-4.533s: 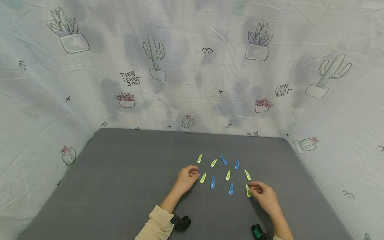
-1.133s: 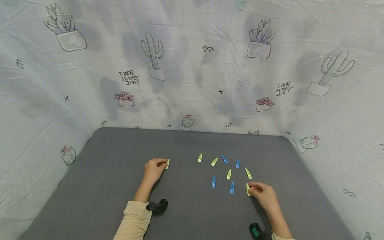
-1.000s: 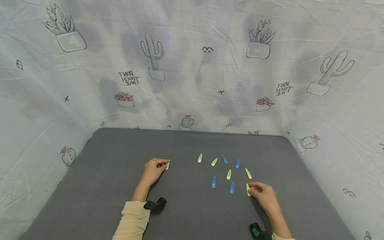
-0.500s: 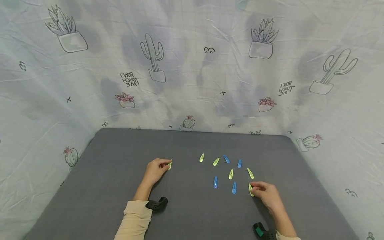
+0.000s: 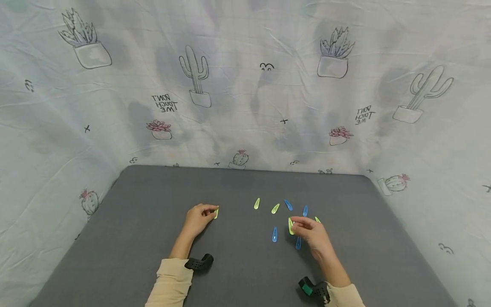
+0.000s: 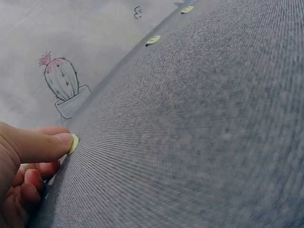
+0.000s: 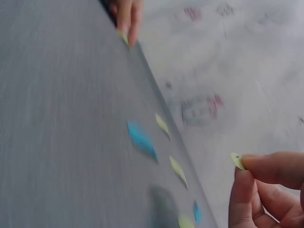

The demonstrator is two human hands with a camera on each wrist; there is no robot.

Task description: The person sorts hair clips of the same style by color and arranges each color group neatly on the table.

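My left hand [image 5: 198, 219] pinches a yellow-green snap hair clip [image 5: 216, 212] between thumb and index finger, low over the grey table; the left wrist view shows the clip's edge [image 6: 74, 143] at the fingertips. Over to the right, my right hand [image 5: 313, 235] holds another yellow-green hair clip [image 5: 290, 226] by thumb and forefinger. In the right wrist view that clip [image 7: 237, 161] is raised above the cloth, with its shadow below. The right hand partly covers a blue clip [image 5: 298, 243] and a yellow-green clip [image 5: 317, 219].
Around the right hand lie more hair clips: a blue one [image 5: 274, 234], two blue ones farther back [image 5: 288, 205], and yellow-green ones [image 5: 257, 203] toward the middle. A grey cloth-covered table [image 5: 153, 187] ends at a cactus-print curtain [image 5: 238, 106].
Earlier, my left hand carried its clip left from the group and has stayed there since. In the last half second, my right hand has lifted its clip and moved left over the others.
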